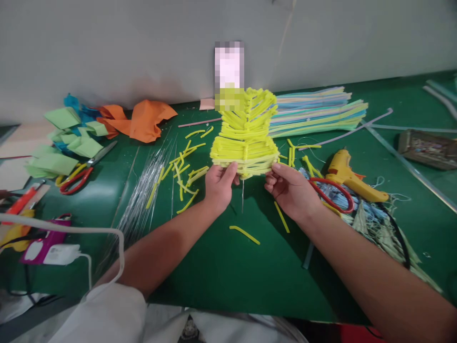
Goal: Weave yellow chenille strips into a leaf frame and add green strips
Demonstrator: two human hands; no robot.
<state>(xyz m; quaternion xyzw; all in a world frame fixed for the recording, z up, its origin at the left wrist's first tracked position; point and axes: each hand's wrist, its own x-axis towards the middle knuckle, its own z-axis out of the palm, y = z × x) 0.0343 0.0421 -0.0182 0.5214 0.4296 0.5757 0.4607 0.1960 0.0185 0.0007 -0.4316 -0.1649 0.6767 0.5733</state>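
A yellow leaf-like shape made of pipe cleaners (246,138) is held up over the table between my two hands. Its rows slant out from a middle rib, and a thin wire stem (243,197) sticks out below. My left hand (222,183) pinches the lower left edge, thumb on top. At the lower right corner, my right hand (293,186) grips with thumb and curled fingers. Cut yellow pipe cleaner pieces (183,169) lie scattered left of the shape, and one bent piece (244,234) rests below it.
Around the green table (228,276) lie a bundle of pastel pipe cleaners (317,112), thin wires (143,195), a yellow glue gun (350,176) and red-handled scissors (80,178). Orange paper (150,119) and green paper (53,159) sit at the left. A phone (229,66) leans against the wall.
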